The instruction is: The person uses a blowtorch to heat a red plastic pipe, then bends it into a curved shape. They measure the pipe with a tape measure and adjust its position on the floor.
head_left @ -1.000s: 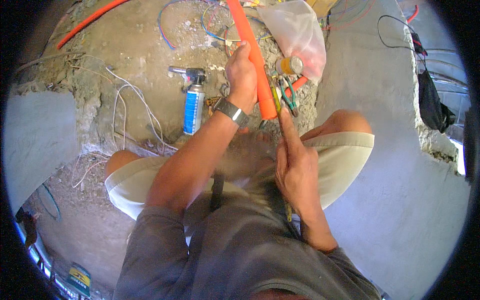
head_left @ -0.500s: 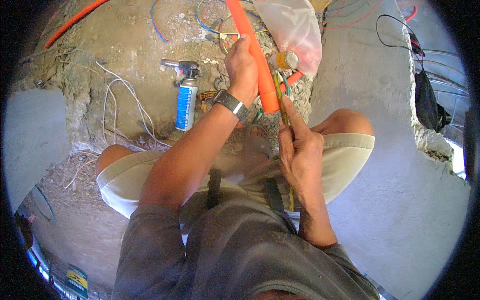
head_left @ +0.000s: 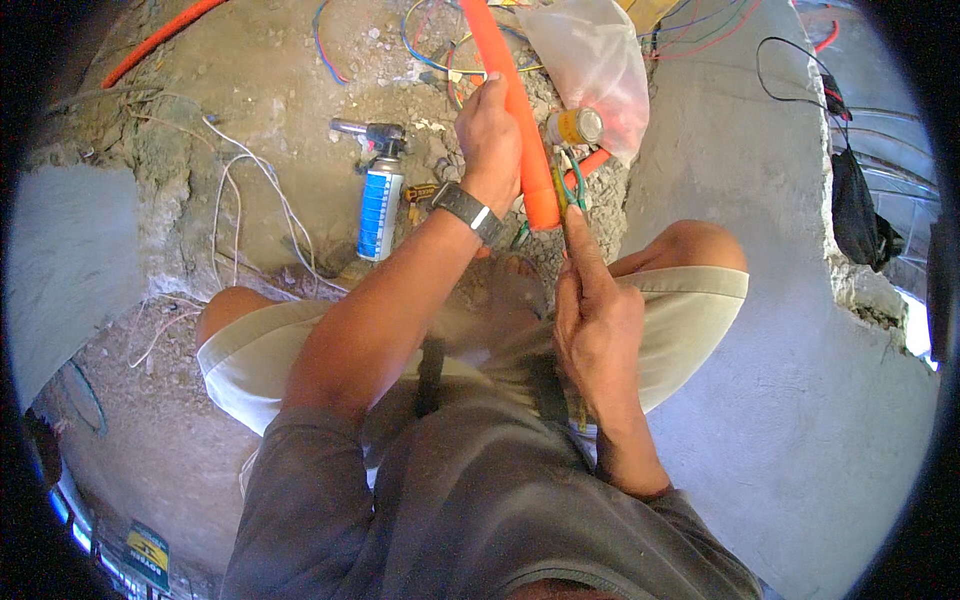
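Note:
My left hand (head_left: 487, 140) is wrapped round an orange plastic pipe (head_left: 541, 205), which slants from the top of the view down to its wider near end. Alongside that end runs a narrow yellow strip that looks like a tape measure blade (head_left: 560, 185). My right hand (head_left: 600, 325) grips this strip, index finger stretched along it toward the pipe. Its lower part is mostly hidden behind my hand and forearm. Just past my right fingertip, a tool with green handles (head_left: 574, 180) lies on the rubble.
A torch on a blue-and-white gas canister (head_left: 377, 205) lies left of my arm. Beyond the pipe are a yellow can (head_left: 576, 127), a clear plastic bag (head_left: 595, 60) and coiled wires (head_left: 415, 45). Pale cable (head_left: 285, 205) trails across the dirt; a grey concrete slab (head_left: 760, 330) lies right.
The yellow strip has slid back toward me along the pipe, so less of it reaches past my right fingertip. The green-handled tool shows more. My left hand keeps its hold.

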The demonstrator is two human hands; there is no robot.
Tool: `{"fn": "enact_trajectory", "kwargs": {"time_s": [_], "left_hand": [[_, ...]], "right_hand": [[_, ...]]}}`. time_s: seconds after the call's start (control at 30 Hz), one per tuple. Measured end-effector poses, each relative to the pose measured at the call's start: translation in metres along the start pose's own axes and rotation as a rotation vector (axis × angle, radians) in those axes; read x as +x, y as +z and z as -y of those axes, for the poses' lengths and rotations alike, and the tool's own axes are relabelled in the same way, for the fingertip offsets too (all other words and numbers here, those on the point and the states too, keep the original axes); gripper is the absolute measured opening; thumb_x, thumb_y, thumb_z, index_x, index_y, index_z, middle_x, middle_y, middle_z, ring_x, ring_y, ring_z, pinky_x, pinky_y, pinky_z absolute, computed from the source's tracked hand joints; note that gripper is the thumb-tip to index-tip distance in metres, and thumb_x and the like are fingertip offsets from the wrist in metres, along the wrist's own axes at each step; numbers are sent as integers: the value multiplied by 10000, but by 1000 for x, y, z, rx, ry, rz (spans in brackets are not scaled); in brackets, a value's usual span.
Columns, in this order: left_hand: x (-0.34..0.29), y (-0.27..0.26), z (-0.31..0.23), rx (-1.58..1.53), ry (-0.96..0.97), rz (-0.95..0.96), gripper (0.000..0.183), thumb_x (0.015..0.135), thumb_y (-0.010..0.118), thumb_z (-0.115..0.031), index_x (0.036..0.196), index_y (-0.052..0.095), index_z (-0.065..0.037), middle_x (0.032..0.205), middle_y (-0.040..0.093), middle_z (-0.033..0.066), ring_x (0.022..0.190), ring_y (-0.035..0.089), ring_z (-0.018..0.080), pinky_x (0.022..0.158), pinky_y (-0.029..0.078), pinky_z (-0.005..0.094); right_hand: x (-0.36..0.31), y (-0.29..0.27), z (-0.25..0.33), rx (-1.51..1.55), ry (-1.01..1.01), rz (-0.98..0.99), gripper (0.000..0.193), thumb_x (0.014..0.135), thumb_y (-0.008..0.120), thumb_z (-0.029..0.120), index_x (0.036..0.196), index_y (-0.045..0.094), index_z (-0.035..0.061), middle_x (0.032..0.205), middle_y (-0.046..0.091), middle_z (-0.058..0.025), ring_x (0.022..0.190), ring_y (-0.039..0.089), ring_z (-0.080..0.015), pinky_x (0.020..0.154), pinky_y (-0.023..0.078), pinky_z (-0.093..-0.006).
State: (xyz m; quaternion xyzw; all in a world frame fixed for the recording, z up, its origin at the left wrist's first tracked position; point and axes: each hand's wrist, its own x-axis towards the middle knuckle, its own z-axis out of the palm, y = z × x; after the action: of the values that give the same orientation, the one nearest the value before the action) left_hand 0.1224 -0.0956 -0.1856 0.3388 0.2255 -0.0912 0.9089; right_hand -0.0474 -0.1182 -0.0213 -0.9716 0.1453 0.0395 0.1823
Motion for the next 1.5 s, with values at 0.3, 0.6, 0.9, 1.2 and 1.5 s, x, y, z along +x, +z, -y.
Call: {"fn": "enact_trajectory", "kwargs": {"time_s": [0.3, 0.6, 0.9, 1.2, 1.5], "left_hand": [[9, -9, -9, -23, -88, 2, 305, 1045, 568, -360, 1038, 639, -63, 803, 616, 51, 669, 608, 177, 598, 520, 336], [16, -14, -1, 29, -15, -28, 297, 1051, 572, -356, 1023, 639, -68, 815, 609, 41, 679, 601, 174, 592, 503, 336], [-5, -5, -9, 18, -31, -51, 259, 1052, 585, -312, 1053, 657, -63, 857, 607, 26, 762, 596, 153, 691, 500, 310], [3, 1, -8, -18, -85, -43, 297, 1048, 574, -348, 1013, 647, -62, 854, 624, 41, 738, 607, 171, 658, 512, 327], [8, -3, -1, -9, -24, -35, 286, 1046, 577, -338, 1011, 646, -63, 801, 614, 44, 670, 605, 177, 600, 507, 345]], "right_hand": [[-1, 8, -5, 25, -63, -1, 593, 901, 627, 67, 1486, 534, 66, 639, 618, -232, 539, 620, -402, 578, 512, -517], [15, 15, -2, -25, -127, -47, 615, 903, 623, 67, 1507, 508, 67, 634, 615, -226, 539, 622, -403, 575, 513, -520], [13, 17, -2, -36, -102, -70, 539, 926, 611, 38, 1461, 562, 71, 667, 600, -253, 548, 622, -402, 576, 505, -494], [24, 20, -8, -135, -124, -77, 611, 901, 635, 99, 1500, 515, 81, 649, 648, -217, 556, 643, -408, 566, 526, -535], [21, 18, -7, -172, -111, -28, 647, 895, 646, 101, 1522, 487, 82, 618, 627, -207, 535, 644, -389, 557, 528, -524]]}}
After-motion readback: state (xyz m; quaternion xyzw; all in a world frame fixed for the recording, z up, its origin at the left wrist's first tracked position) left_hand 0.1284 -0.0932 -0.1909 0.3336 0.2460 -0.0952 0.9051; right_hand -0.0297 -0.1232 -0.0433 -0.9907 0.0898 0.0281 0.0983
